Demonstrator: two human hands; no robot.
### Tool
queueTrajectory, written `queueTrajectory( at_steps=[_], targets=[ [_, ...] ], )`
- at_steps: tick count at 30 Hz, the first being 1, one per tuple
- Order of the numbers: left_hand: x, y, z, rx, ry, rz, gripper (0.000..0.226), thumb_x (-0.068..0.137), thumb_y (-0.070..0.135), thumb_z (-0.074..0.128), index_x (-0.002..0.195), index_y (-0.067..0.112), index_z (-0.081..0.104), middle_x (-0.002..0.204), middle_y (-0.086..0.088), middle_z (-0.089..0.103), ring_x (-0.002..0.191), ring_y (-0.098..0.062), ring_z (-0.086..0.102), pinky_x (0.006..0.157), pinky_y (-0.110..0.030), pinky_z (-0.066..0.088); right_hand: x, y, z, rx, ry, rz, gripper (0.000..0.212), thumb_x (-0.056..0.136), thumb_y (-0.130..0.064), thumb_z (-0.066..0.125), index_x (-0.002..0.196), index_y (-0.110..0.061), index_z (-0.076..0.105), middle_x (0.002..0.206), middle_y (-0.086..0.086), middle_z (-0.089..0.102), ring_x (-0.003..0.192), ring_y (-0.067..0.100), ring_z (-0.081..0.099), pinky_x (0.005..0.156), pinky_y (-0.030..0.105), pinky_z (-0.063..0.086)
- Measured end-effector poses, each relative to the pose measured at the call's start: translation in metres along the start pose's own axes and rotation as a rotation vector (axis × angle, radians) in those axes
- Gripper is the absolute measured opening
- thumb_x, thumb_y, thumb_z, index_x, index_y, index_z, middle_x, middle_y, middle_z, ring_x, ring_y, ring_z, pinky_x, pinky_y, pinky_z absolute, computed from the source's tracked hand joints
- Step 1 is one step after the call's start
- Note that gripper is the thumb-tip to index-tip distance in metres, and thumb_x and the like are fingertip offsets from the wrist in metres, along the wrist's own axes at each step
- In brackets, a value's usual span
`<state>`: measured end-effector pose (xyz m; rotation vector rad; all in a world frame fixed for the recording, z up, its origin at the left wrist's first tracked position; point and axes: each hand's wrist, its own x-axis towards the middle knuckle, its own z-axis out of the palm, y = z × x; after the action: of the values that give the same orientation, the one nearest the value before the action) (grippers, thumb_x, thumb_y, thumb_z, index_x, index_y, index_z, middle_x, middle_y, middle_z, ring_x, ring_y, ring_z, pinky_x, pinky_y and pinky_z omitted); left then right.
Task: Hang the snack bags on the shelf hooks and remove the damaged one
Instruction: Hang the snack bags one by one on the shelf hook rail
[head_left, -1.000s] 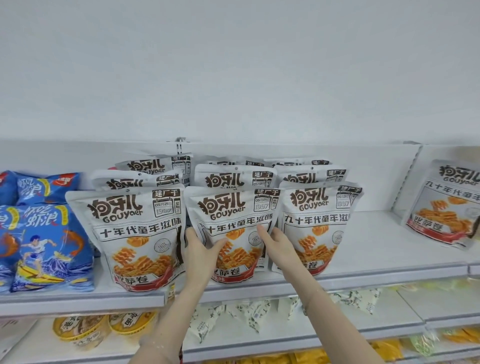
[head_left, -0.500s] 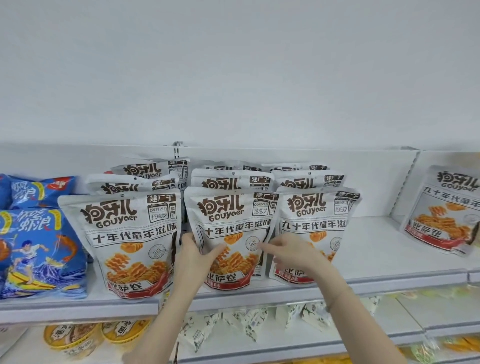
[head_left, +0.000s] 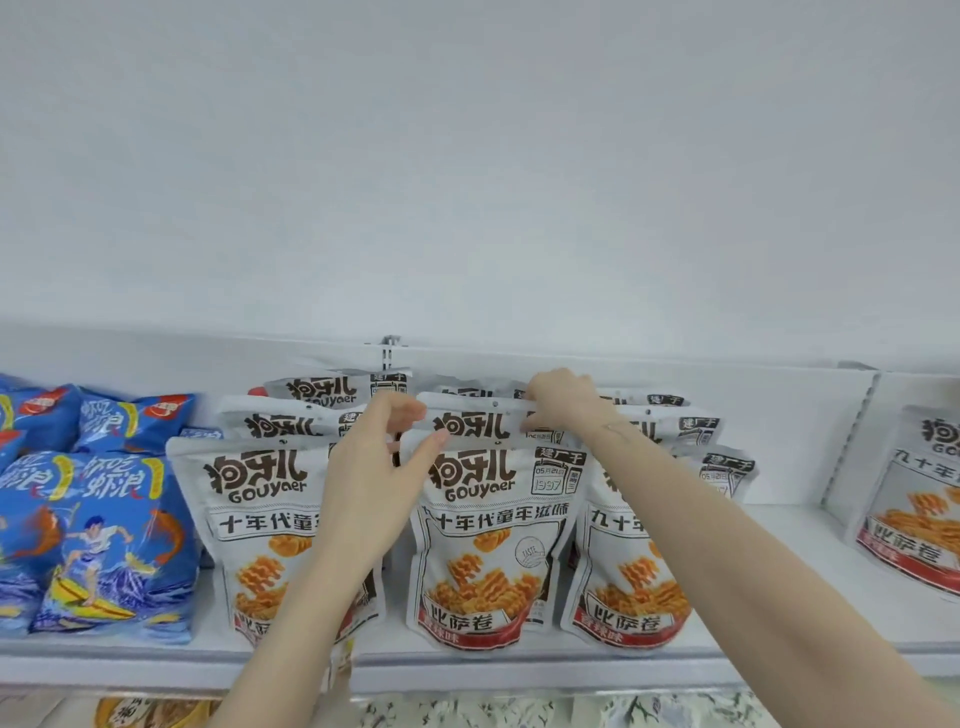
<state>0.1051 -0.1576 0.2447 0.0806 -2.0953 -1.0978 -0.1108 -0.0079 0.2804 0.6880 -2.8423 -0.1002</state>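
Second-row bag (head_left: 475, 423) stands directly behind the front middle bag (head_left: 488, 540) on the white shelf (head_left: 779, 660). Right hand (head_left: 563, 400) pinches its top edge, fingers curled over. Left hand (head_left: 379, 457) at the front middle bag's upper-left corner, thumb touching, fingers loosely bent. Print: "GOUyaer", "1997".

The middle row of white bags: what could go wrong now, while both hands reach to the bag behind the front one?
The right hand pinches the second bag by its top edge, so the seal may crease or tear. The left hand crosses the front bag, and its forearm covers the left bag; either upright bag may tip off the shelf.
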Motion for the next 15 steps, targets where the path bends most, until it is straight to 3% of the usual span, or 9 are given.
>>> queueTrajectory(
  at_steps=[3, 6, 8, 11, 15],
  targets=[
    [-0.002, -0.010, -0.004, 0.025, -0.005, -0.031, 0.025, 0.086, 0.032, 0.066, 0.109, 0.025, 0.059, 0.107, 0.018, 0.063, 0.104, -0.003, 0.058, 0.089, -0.024, 0.046, 0.006, 0.006, 0.003, 0.136, -0.038, -0.028, 0.027, 0.081, -0.034, 0.074, 0.071, -0.015, 0.057, 0.070, -0.001, 0.057, 0.065, 0.019, 0.053, 0.061, 0.029, 0.042],
    [-0.001, -0.019, -0.005, 0.041, -0.018, -0.060, 0.021, 0.087, 0.032, 0.066, 0.106, 0.026, 0.059, 0.102, 0.023, 0.059, 0.103, -0.006, 0.059, 0.091, -0.028, 0.048, 0.004, 0.006, -0.008, 0.308, 0.035, -0.054, 0.022, 0.083, -0.029, 0.072, 0.072, -0.018, 0.057, 0.067, -0.005, 0.052, 0.065, 0.018, 0.049, 0.057, 0.027, 0.038],
    [0.003, -0.021, -0.003, 0.056, -0.009, -0.061, 0.022, 0.087, 0.032, 0.065, 0.106, 0.027, 0.058, 0.102, 0.023, 0.057, 0.106, -0.008, 0.058, 0.090, -0.029, 0.047, 0.000, 0.005, -0.023, 0.397, 0.156, -0.065, 0.018, 0.087, -0.026, 0.070, 0.078, -0.017, 0.057, 0.069, -0.005, 0.053, 0.071, 0.019, 0.052, 0.057, 0.025, 0.036],
    [0.014, -0.021, 0.000, 0.081, 0.003, -0.069, 0.038, 0.087, 0.034, 0.066, 0.120, 0.022, 0.053, 0.117, 0.010, 0.056, 0.115, -0.015, 0.055, 0.089, -0.028, 0.043, -0.012, 0.010, -0.062, 0.487, 0.388, -0.064, 0.017, 0.088, -0.021, 0.067, 0.075, -0.014, 0.058, 0.068, -0.003, 0.055, 0.071, 0.022, 0.055, 0.054, 0.026, 0.034],
    [0.036, -0.012, 0.001, 0.044, 0.028, -0.079, 0.073, 0.080, 0.041, 0.072, 0.140, 0.015, 0.038, 0.145, -0.003, 0.045, 0.132, -0.021, 0.044, 0.106, -0.040, 0.040, -0.035, 0.027, -0.124, 0.483, 0.776, -0.092, 0.018, 0.085, -0.021, 0.068, 0.080, -0.004, 0.064, 0.077, 0.007, 0.060, 0.074, 0.022, 0.049, 0.063, 0.031, 0.029]
  ],
)
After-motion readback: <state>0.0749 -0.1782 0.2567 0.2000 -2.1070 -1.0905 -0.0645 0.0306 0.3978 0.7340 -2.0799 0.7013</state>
